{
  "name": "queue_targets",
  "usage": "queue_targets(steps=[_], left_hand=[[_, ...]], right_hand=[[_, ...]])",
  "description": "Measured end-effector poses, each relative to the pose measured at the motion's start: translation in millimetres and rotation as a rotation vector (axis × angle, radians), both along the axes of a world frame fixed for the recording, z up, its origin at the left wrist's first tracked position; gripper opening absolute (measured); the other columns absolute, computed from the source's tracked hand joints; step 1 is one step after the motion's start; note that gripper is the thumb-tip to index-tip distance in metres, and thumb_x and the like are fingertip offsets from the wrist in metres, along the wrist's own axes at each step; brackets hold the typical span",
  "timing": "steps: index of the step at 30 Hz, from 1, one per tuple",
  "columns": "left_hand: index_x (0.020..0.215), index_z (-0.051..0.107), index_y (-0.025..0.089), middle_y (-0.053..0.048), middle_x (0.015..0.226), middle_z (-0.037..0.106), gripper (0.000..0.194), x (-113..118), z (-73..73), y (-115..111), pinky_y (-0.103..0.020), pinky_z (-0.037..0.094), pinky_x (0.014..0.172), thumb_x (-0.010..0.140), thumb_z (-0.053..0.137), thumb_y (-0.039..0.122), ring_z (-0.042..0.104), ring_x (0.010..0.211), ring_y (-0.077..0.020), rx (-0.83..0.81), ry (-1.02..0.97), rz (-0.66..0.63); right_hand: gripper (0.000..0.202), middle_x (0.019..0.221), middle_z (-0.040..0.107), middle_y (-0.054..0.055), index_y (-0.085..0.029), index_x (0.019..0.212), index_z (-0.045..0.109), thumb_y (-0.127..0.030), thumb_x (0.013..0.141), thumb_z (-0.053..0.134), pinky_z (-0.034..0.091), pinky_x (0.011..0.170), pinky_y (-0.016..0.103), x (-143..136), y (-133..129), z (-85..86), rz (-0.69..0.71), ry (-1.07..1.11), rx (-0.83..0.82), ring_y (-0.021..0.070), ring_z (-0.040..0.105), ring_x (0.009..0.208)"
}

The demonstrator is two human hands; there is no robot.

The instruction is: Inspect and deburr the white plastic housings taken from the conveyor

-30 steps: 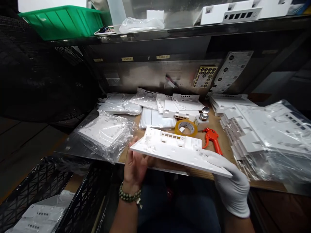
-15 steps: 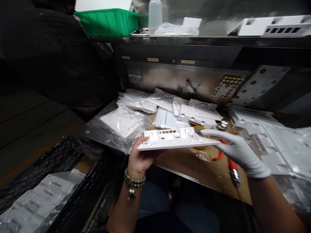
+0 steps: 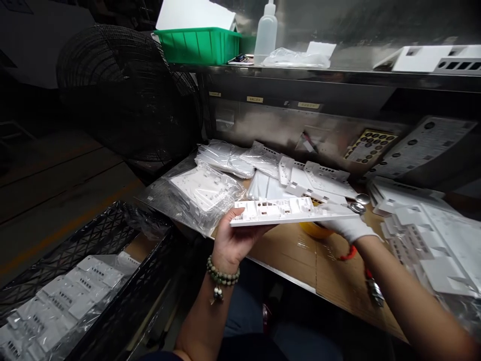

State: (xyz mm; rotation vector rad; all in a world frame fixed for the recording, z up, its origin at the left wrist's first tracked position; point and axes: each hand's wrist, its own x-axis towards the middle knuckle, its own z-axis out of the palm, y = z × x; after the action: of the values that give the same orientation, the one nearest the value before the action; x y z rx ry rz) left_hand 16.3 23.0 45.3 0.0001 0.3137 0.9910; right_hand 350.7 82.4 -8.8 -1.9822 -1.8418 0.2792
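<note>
- Left hand [image 3: 236, 240], bare, is clamped on the near left end of a white slotted panel [image 3: 276, 216], thumb on top and palm below; the panel is held nearly level above the bench [image 3: 160, 194].
- Right hand [image 3: 351, 229], gloved, is at the panel's right end; its fingers are partly hidden there, so I cannot tell whether they grip, touch or merely pass behind it.
- One second ago the glove held that right end and the panel sloped down toward it; now the glove has shifted to the far side and the panel shows almost edge-on.
- This suggests the left hand carries most of the weight, leaving the right freer, though the hidden contact keeps that uncertain.
- Close by the glove are a yellow tape roll [image 3: 314, 229], a metal-topped bottle [image 3: 356, 207] and a red tool [image 3: 348, 253], all partly covered; they crowd the right hand's space.
- Just behind the panel lie loose panels [image 3: 323, 181] and flat plastic bags [image 3: 263, 186], with a bagged panel [image 3: 203, 186] to the left and a stack of panels [image 3: 432, 250] to the right.
- With the view swung left, more shows of the black crate [image 3: 116, 306] holding wrapped panels [image 3: 65, 301], and of the fan [image 3: 128, 95] beyond.
- Overhead, the shelf [image 3: 319, 79] bears a green bin [image 3: 197, 46] and a squeeze bottle [image 3: 266, 36].
</note>
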Motion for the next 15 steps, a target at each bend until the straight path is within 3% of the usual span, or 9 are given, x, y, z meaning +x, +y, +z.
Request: queue_targets(steps=[3, 5, 6, 8, 11, 15], left_hand=[[0.158, 0.03, 0.003, -0.026, 0.148, 0.058, 0.065, 2, -0.2, 1, -0.063, 0.043, 0.118, 0.096, 0.044, 0.016, 0.052, 0.141, -0.0399, -0.038, 0.004, 0.047], [0.158, 0.031, 0.005, -0.024, 0.145, 0.061, 0.063, 6, 1.0, 1, -0.063, 0.046, 0.115, 0.097, 0.042, 0.015, 0.057, 0.137, -0.0383, -0.061, 0.02, 0.105], [0.158, 0.032, 0.006, -0.024, 0.143, 0.063, 0.062, 10, 1.9, 0, -0.062, 0.047, 0.114, 0.098, 0.041, 0.014, 0.06, 0.134, -0.0374, -0.065, 0.03, 0.135], [0.157, 0.037, 0.008, -0.021, 0.138, 0.068, 0.06, 20, 3.7, -2, -0.059, 0.051, 0.112, 0.098, 0.042, 0.014, 0.065, 0.129, -0.0353, -0.068, 0.063, 0.194], [0.154, 0.043, 0.01, -0.017, 0.13, 0.073, 0.057, 38, 5.3, -8, -0.05, 0.055, 0.108, 0.097, 0.044, 0.014, 0.071, 0.118, -0.0313, -0.093, 0.13, 0.258], [0.152, 0.048, 0.011, -0.013, 0.125, 0.076, 0.056, 57, 4.7, -16, -0.044, 0.058, 0.104, 0.097, 0.043, 0.017, 0.075, 0.109, -0.0286, -0.11, 0.183, 0.291]], right_hand=[[0.017, 0.096, 0.078, 0.01, -0.022, 0.092, 0.077, -0.038, 0.087, 0.072, 0.055, 0.082, 0.045, 4, -32, 19.1, -0.172, 0.01, 0.096, 0.0322, 0.072, 0.091], [0.032, 0.117, 0.075, 0.014, -0.023, 0.115, 0.074, -0.045, 0.097, 0.06, 0.053, 0.096, 0.051, -10, -64, 32.3, -0.292, 0.095, 0.291, 0.0355, 0.07, 0.109], [0.035, 0.121, 0.074, 0.013, -0.025, 0.121, 0.073, -0.047, 0.096, 0.063, 0.051, 0.103, 0.051, -24, -81, 37.8, -0.325, 0.214, 0.444, 0.0343, 0.069, 0.113], [0.033, 0.123, 0.073, 0.009, -0.029, 0.124, 0.073, -0.039, 0.092, 0.072, 0.052, 0.108, 0.05, -63, -113, 45.0, -0.195, 0.501, 0.669, 0.0308, 0.069, 0.117], [0.027, 0.119, 0.073, 0.005, -0.034, 0.12, 0.075, -0.027, 0.096, 0.069, 0.056, 0.103, 0.045, -126, -144, 44.6, 0.036, 0.604, 0.604, 0.0261, 0.069, 0.113], [0.032, 0.112, 0.075, 0.004, -0.033, 0.122, 0.072, -0.023, 0.092, 0.074, 0.06, 0.094, 0.042, -172, -154, 32.3, -0.028, 0.684, 0.59, 0.0243, 0.073, 0.101]])
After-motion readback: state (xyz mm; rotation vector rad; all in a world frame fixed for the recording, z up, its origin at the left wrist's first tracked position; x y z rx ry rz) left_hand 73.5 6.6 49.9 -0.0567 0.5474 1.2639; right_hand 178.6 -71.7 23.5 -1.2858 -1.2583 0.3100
